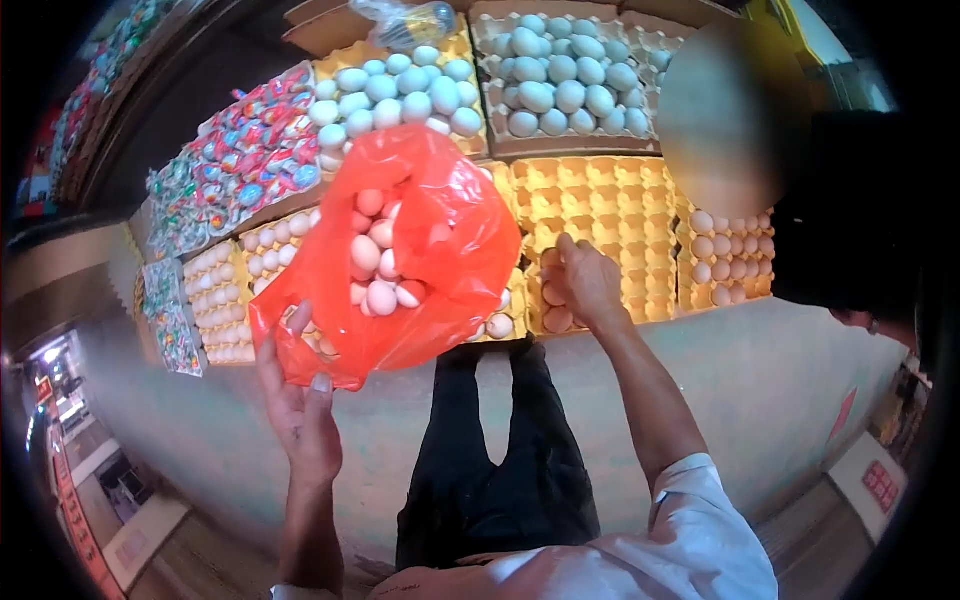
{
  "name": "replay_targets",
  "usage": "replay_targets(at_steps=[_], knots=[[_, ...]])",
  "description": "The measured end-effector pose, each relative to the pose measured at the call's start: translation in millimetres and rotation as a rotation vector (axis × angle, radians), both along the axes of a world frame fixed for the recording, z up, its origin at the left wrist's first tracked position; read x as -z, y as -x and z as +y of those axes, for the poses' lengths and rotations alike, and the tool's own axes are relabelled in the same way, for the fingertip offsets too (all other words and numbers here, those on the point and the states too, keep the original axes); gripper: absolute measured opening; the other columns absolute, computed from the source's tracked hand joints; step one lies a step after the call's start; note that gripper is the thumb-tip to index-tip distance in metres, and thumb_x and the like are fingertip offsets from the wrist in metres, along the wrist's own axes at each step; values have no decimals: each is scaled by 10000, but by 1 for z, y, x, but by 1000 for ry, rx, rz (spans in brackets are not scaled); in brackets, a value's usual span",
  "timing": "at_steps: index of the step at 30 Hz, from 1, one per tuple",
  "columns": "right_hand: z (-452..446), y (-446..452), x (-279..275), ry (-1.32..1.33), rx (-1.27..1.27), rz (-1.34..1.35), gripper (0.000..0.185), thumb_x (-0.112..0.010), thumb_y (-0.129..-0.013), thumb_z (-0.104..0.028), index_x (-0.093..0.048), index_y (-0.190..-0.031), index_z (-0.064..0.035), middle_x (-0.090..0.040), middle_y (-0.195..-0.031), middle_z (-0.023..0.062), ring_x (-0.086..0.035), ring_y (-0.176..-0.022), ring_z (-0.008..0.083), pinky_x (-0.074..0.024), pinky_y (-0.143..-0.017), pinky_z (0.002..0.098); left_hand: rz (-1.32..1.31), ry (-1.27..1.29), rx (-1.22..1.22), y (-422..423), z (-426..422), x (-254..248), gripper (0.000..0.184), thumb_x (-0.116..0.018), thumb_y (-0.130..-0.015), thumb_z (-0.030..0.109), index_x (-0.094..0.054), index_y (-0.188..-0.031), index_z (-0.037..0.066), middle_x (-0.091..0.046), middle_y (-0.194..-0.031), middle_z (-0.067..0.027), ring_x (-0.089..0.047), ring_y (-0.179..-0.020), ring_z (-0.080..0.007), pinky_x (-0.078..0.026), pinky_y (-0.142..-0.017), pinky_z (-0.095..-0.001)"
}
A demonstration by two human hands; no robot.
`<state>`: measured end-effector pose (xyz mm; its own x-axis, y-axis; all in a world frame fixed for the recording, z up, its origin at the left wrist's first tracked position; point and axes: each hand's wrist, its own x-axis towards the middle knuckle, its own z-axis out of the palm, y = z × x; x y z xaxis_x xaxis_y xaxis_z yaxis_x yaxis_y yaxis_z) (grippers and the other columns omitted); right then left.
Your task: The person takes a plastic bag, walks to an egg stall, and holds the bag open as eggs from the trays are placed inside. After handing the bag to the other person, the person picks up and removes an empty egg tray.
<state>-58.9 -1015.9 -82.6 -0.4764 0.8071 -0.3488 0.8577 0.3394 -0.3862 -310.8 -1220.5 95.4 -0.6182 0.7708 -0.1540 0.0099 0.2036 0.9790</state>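
Note:
A red plastic bag [450, 290] lies open over the egg trays, with several pinkish-brown eggs [380, 298] inside. At its lower left edge, my left hand [305, 420] has the plastic between thumb and fingers. My right hand [590, 285] is at the left side of a mostly bare yellow tray [620, 215], its fingers curled down beside a short column of brown eggs [558, 319]. Whatever lies under those fingers is largely hidden.
Trays of pale blue-green eggs [570, 95] stand behind. Wrapped items [255, 150] fill the left side, near trays of light eggs [215, 300]. More brown eggs [735, 265] sit at the right, beside a person in dark clothing [840, 220]. A pale wall [700, 370] drops below the front edge.

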Motion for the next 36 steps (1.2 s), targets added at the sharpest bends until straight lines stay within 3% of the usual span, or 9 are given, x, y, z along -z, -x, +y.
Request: replay_targets(at_steps=[6,8,10,14,16,25,30,32,36], knots=[[-12,-3,6,-4,116,134,250,-727,-837,-245,-590,-972,-86,-696,-919,145,-698,-797,314,-538,-659,433,66,18,28,12,-5,-3,693,-558,-920,123,-215,-1507,-12,-305,-1565,-193,-389,-1401,-291,-428,-1089,-443],[-14,-4,-1,254,599,537,305,-736,-871,-230,-611,-1091,-60,-684,-956,118,-686,-809,224,-547,-680,366,94,18,52,18,-9,-6,691,-549,-918,112,-207,-1501,-32,-304,-1565,-188,-369,-1411,-288,-410,-1104,-449],[-11,9,-37,298,664,558,370,-741,-874,-178,-605,-1191,-44,-660,-993,97,-654,-859,169,-539,-710,321,189,21,193,23,-11,-8,631,-496,-972,73,-161,-1490,-61,-201,-1598,-244,-320,-1440,-296,-304,-1157,-433],[-27,86,-94,381,59,900,325,-710,-875,-145,-625,-1163,-23,-662,-1093,80,-640,-926,177,-529,-780,323,-84,-126,237,15,-8,-8,655,-465,-958,3,-96,-1496,-61,-156,-1611,-243,-298,-1453,-300,-293,-1162,-435],[-36,145,-95,113,-400,680,361,-735,-831,-153,-628,-1148,-16,-660,-1063,106,-646,-952,270,-535,-798,383,-227,-102,143,9,-5,-15,739,-499,-902,55,-92,-1506,-71,-165,-1606,-226,-263,-1464,-307,-234,-1195,-466],[-80,240,-24,-198,-685,330,272,-618,-830,-173,-667,-1059,-35,-616,-1117,121,-617,-1038,314,-516,-834,438,-129,-86,197,31,-11,-13,733,-448,-882,-43,-64,-1508,-50,-132,-1610,-229,-302,-1446,-295,-324,-1147,-437],[-66,208,-42,260,-297,770,287,-666,-805,-111,-652,-1087,-58,-601,-1200,137,-596,-1084,324,-511,-879,417,-165,-128,55,23,-1,-13,735,-552,-874,93,-183,-1493,-52,-264,-1581,-197,-298,-1449,-287,-271,-1188,-442],[-51,164,-80,-258,-226,940,176,-628,-856,-43,-618,-1031,-22,-615,-955,143,-628,-867,323,-519,-730,410,-138,-133,48,24,1,-12,733,-551,-867,90,-196,-1494,-45,-278,-1576,-197,-303,-1448,-286,-279,-1186,-446],[-32,30,-40,-353,99,418,196,-687,-866,-113,-616,-1035,-43,-626,-944,153,-623,-857,360,-519,-732,430,-74,-101,31,20,1,-9,725,-532,-849,73,-221,-1497,-22,-295,-1571,-188,-317,-1445,-286,-354,-1153,-455]])
